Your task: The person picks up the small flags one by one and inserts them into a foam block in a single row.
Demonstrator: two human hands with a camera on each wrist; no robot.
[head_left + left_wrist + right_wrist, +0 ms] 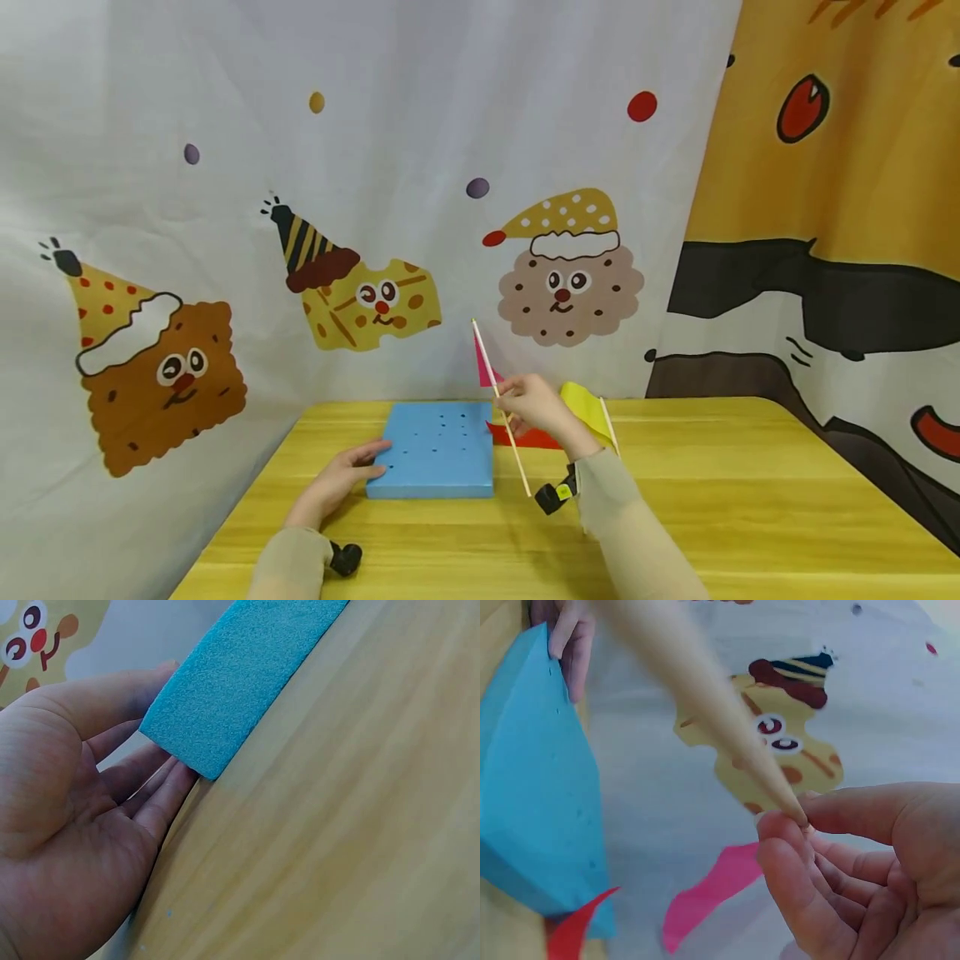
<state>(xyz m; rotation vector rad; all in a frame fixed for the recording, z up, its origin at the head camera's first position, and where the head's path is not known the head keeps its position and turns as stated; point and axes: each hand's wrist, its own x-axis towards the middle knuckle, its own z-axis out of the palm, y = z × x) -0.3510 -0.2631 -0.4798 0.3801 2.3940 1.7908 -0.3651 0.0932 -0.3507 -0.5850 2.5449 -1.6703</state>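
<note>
While the right grip (536,402) pinches the stick (517,454) between thumb and fingertips, the pink flag (483,373) sits above that grip, near the stick's upper end, and a bare length slants down below it, just right of the block (435,454). The block lies on the surface (750,500), left of the right grip and apart from it; the left grip (339,477) touches its left edge, fingers spread. The head view alone shows the stick's upper tip and a yellow flag (577,404) beside the right forearm. A red flag (536,439) lies by the block's right edge. The right wrist view shows the pinching fingertips up close; the left wrist view shows fingers against the block's side that the head view hides.
</note>
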